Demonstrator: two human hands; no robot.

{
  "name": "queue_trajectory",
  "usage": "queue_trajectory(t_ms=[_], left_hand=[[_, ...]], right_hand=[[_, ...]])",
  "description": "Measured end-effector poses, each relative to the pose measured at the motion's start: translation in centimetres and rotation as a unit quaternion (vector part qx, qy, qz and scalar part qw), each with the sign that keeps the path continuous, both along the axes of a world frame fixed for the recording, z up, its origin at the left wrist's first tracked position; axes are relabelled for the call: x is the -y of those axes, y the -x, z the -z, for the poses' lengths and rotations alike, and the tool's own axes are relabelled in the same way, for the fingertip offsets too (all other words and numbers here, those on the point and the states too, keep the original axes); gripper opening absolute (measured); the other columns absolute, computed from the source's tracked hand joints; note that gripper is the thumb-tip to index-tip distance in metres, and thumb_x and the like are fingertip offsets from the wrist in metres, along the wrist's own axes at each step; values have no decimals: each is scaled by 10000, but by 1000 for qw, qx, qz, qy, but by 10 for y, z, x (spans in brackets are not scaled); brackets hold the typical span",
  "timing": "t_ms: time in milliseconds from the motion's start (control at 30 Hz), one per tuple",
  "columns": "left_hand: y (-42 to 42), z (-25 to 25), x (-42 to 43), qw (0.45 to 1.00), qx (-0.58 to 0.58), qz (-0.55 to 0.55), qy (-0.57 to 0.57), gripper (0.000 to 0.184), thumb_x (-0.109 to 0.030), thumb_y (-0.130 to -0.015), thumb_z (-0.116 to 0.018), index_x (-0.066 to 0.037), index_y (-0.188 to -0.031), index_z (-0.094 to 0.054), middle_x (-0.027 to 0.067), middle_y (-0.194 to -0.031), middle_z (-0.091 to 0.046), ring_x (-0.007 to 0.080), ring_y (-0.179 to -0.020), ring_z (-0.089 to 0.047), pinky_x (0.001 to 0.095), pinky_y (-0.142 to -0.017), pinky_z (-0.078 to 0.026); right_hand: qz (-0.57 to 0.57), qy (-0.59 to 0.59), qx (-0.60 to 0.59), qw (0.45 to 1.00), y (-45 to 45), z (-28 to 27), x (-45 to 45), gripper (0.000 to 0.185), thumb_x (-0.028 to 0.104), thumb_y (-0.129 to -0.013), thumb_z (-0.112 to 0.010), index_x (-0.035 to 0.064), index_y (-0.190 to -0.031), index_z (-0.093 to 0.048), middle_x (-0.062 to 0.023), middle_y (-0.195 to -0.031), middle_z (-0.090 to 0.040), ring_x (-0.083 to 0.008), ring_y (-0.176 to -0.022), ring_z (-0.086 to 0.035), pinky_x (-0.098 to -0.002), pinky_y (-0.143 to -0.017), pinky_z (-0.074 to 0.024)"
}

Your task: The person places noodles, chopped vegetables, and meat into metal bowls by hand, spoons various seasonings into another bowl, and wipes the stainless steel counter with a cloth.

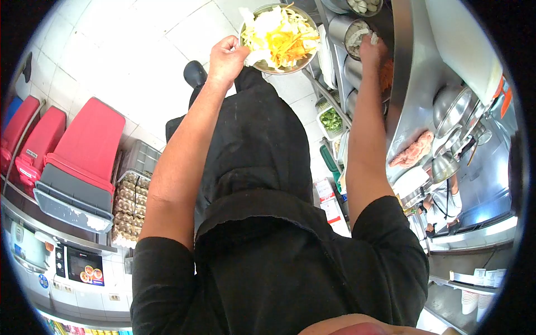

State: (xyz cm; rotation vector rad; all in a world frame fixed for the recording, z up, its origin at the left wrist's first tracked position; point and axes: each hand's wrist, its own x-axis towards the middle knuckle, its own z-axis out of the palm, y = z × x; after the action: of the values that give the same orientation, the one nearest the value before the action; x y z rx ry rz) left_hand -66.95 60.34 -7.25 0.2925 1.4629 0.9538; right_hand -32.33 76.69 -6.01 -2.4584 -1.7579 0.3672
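Observation:
My left hand (pixel 225 62) grips the near-left rim of a round metal bowl (pixel 277 71), thumb on the edge. Inside lie shredded cabbage (pixel 259 25) and orange carrot strips (pixel 290 46). On the other side, my right hand (pixel 373 51) reaches into a steel container (pixel 339 29) on a shelf under the counter. Its fingers are closed around pale, whitish food pieces (pixel 363 37) whose kind I cannot make out. Above that container, another steel container (pixel 373 8) holds rounded white pieces.
A steel counter (pixel 399 84) runs along the right, with raw-looking pink meat (pixel 412 149) and metal bowls (pixel 449 109) on it. Below are tubs of chopped greens (pixel 331 120). Stacked egg trays (pixel 131 209) and red-lidded bins (pixel 89 142) stand at left. A person (pixel 446 204) is far right.

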Motion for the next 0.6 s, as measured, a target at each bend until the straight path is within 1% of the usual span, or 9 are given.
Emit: queue_trajectory(t_ms=[67, 133, 233, 300, 367, 400, 467, 533, 600], left_hand=[[-1, -1, 0, 1000, -4, -2, -7, 268, -18, -762, -623, -100, -604, -422, -48, -619, -474, 51, -583, -399, 248, -491, -318], [-4, 0, 1, 1000, -4, -9, -16, 269, -21, -761, -627, -101, -606, -422, -49, -618, -471, 51, -584, -397, 248, -491, -317], [-3, 4, 1, 1000, -10, 2, -8, 270, -22, -759, -631, -101, -607, -422, -47, -626, -480, 52, -590, -404, 249, -497, -325], [-4, 3, 1, 1000, 1, -4, -4, 272, -20, -756, -633, -102, -606, -421, -46, -627, -480, 52, -590, -402, 249, -498, -325], [-4, -1, 0, 1000, 4, -8, -2, 273, -19, -753, -634, -103, -606, -419, -45, -628, -480, 52, -589, -401, 248, -498, -325], [-4, -3, 0, 1000, 3, -9, -3, 274, -18, -751, -634, -103, -605, -419, -45, -629, -480, 53, -588, -401, 248, -498, -325], [-4, -1, 1, 1000, 1, -9, -8, 274, -16, -748, -634, -102, -604, -418, -44, -628, -479, 54, -587, -401, 248, -498, -325], [-5, 7, 3, 1000, 1, -6, -19, 273, -13, -747, -632, -101, -603, -417, -42, -626, -477, 54, -586, -402, 247, -498, -325], [-8, 6, 1, 1000, 1, -5, -12, 270, -9, -748, -627, -99, -603, -418, -43, -623, -475, 55, -587, -404, 246, -501, -328]], right_hand=[[-34, 33, 30, 998, 1, -4, -5, 400, 348, -806, -574, 16, -993, -694, -245, -1016, -670, -411, -992, -632, -452, -866, -488], [-34, 51, 41, 997, -2, -3, -4, 408, 348, -802, -576, 25, -1023, -692, -250, -1037, -663, -417, -1007, -625, -457, -879, -484], [-65, 73, 67, 993, -6, -2, -4, 400, 316, -809, -568, 32, -1067, -682, -251, -1069, -656, -416, -1019, -623, -452, -877, -489], [-49, 63, 68, 994, -6, -4, -4, 372, 283, -825, -568, 37, -1082, -676, -228, -1070, -664, -387, -1001, -637, -429, -858, -499], [15, 31, 45, 998, 12, -28, 1, 328, 248, -847, -576, 43, -1084, -674, -184, -1050, -686, -333, -959, -664, -392, -830, -512], [36, -5, -43, 998, 16, -33, 3, 296, 226, -850, -594, 44, -1069, -675, -154, -1028, -688, -295, -926, -662, -370, -814, -512], [78, -76, -219, 970, 27, -45, 8, 233, 182, -855, -629, 46, -1039, -677, -94, -983, -692, -219, -861, -658, -327, -782, -513], [125, -59, -264, 955, 52, -61, 20, 221, 179, -840, -676, 55, -1022, -678, -55, -952, -675, -169, -839, -632, -301, -774, -505], [53, -99, -300, 947, 92, -78, 32, 224, 185, -829, -710, 62, -1015, -678, -42, -944, -668, -154, -834, -621, -290, -774, -499]])
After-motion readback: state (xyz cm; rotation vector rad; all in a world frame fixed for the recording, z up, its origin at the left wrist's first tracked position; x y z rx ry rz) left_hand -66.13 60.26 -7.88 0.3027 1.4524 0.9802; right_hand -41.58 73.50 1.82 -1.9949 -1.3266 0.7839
